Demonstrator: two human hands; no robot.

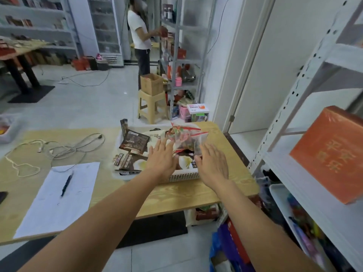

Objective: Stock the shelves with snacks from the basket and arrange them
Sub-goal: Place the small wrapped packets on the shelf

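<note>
Basket point(182, 176), white and perforated, stands on wooden table point(176, 195) near white metal shelf point(306, 185); it holds dark brown and cream snack packets point(135, 141), print too blurred to read. Clear zip bag point(186, 137) with red seal stripes and red and green contents lies on top at the basket's far right side. Left hand point(163, 157): fingers straight and close together, tips touching the bag's left edge. Right hand point(213, 162): fingers extended against the bag's right side, thumb at its lower corner; whether it pinches cannot be told. Orange box point(330, 154) on the shelf bears gold Chinese characters, seemingly 平安喜乐; sheet of paper point(59, 197) with pen point(66, 183) lies at table left.
</note>
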